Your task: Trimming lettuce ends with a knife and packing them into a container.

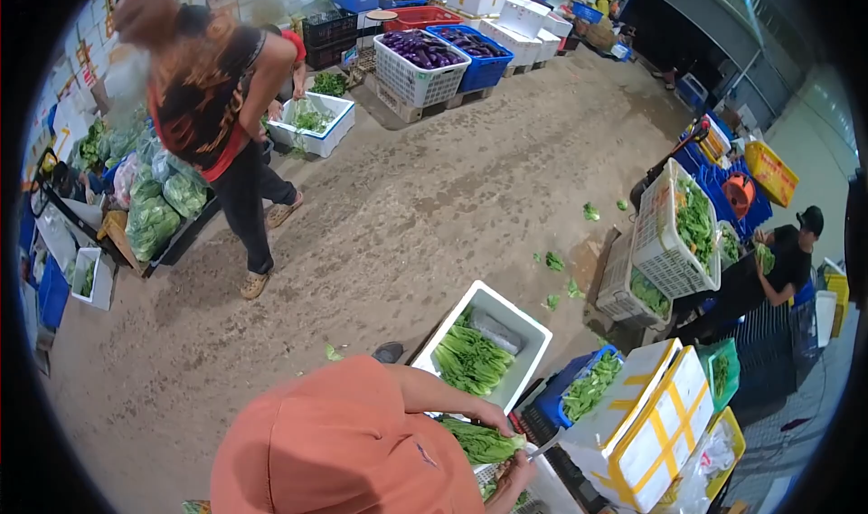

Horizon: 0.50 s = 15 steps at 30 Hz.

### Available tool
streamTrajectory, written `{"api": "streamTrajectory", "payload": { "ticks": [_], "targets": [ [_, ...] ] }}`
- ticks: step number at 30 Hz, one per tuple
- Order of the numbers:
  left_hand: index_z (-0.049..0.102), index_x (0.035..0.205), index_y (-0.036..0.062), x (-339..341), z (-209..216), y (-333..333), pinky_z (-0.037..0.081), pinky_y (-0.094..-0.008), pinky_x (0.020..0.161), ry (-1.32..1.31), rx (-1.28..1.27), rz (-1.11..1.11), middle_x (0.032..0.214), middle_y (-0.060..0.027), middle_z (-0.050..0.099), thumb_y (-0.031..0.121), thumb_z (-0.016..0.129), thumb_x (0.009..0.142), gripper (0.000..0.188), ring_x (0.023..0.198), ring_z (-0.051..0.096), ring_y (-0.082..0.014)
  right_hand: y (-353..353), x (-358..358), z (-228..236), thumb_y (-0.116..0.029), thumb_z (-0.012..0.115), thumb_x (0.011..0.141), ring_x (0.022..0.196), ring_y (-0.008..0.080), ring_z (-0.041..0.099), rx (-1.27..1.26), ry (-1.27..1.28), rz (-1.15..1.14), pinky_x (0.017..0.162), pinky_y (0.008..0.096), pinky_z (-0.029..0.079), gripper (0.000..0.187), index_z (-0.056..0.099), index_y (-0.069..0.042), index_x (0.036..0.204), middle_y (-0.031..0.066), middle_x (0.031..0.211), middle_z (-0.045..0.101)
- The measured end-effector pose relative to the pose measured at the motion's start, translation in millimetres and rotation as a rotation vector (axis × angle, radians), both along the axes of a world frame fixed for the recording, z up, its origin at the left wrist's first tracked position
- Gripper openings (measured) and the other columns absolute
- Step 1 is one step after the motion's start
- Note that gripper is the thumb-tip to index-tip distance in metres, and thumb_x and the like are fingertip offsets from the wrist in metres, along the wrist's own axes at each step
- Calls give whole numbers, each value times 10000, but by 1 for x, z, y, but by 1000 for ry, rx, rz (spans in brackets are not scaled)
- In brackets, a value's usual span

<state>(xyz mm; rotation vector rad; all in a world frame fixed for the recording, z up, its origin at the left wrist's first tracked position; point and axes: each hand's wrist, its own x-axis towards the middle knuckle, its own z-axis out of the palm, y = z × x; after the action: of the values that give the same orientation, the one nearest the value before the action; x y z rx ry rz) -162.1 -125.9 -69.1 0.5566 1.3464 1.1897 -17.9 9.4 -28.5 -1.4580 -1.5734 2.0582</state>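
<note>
My left hand (493, 416) is closed round the pale stem end of a long leafy green lettuce (479, 442). Close beside it, my right hand (517, 471) grips a knife (546, 444), whose thin grey blade points up and right past the cut end. Part of the lettuce is hidden behind orange cloth (344, 433). Just beyond my left forearm stands a white foam box (540, 333) holding more long lettuces (472, 358) and a clear plastic-wrapped bundle (495, 331). Below my hands, a white crate (547, 487) shows in part, with some greens in it.
Right of my hands are a blue crate of greens (553, 396) and yellow-taped foam boxes (655, 424). Farther right, a person (791, 265) holds greens beside stacked white crates (665, 229). Another person (212, 98) stands at left near bagged vegetables (154, 216). Eggplant crates (420, 80) stand at the back.
</note>
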Motion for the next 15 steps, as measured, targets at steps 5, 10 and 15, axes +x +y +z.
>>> {"api": "streamTrajectory", "payload": {
  "ticks": [5, 10, 15],
  "targets": [
    [634, 1042, 103, -13, 17, 3, 481, -347, 713, -160, -99, -170, 966, -47, 636, 461, 670, 768, 452, 827, 596, -162, 17, 1, -2, -21, 561, 703, 377, 143, 436, 28, -5, 98, 347, 245, 364, 158, 466, -69, 820, 26, 560, 455],
    [638, 1028, 102, -12, 16, 14, 480, -343, 735, -335, 134, -203, 980, -39, 637, 452, 660, 782, 428, 828, 598, -162, 21, -11, 25, 80, 566, 627, 494, 154, 492, 213, 53, 138, 441, 278, 419, 293, 461, -30, 878, 43, 675, 495],
    [642, 1014, 102, -12, 15, 26, 479, -339, 758, -521, 346, -234, 994, -32, 638, 444, 649, 796, 406, 829, 599, -163, 45, -2, 96, -53, 624, 695, 819, 178, 487, 270, -58, 508, 706, 287, 411, 441, 470, -9, 1106, 90, 963, 516]
  ]
}}
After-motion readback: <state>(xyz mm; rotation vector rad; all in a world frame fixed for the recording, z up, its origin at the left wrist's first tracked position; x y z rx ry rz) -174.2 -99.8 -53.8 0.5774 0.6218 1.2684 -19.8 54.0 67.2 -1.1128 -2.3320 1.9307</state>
